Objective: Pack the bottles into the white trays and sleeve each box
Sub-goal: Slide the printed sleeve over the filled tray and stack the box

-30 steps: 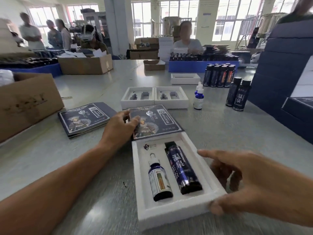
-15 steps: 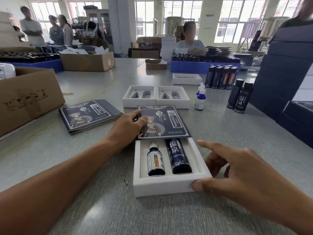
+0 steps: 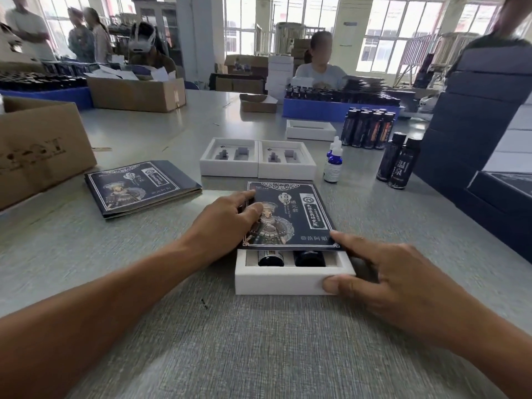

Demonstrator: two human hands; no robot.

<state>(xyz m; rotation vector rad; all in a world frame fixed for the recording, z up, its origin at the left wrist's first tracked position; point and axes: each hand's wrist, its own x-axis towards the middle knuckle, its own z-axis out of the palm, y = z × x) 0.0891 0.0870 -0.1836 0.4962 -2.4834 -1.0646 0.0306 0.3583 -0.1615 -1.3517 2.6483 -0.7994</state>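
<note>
A white tray (image 3: 276, 279) lies in front of me with most of it inside a dark printed sleeve (image 3: 296, 208). Only the bottoms of its two bottles, a dropper bottle (image 3: 270, 259) and a dark bottle (image 3: 309, 258), show at the sleeve's mouth. My left hand (image 3: 227, 218) holds the sleeve at its left edge, thumb on top. My right hand (image 3: 383, 280) grips the tray's near right corner, thumb on the front wall and forefinger along the sleeve's edge. Two empty white trays (image 3: 257, 161) stand behind, with dropper bottles (image 3: 333, 164) and two dark bottles (image 3: 398, 165) to their right.
A stack of flat sleeves (image 3: 138, 187) lies at left, a cardboard box (image 3: 40, 151) beyond it. More dark bottles (image 3: 367, 129) and another white tray (image 3: 311, 130) stand further back. Dark blue boxes (image 3: 475, 131) are stacked at right. People sit and stand behind the table.
The tray has slid further into the sleeve, pushed by my right hand. The bottles, fully seen a second ago, are now nearly covered. My left hand stays on the sleeve.
</note>
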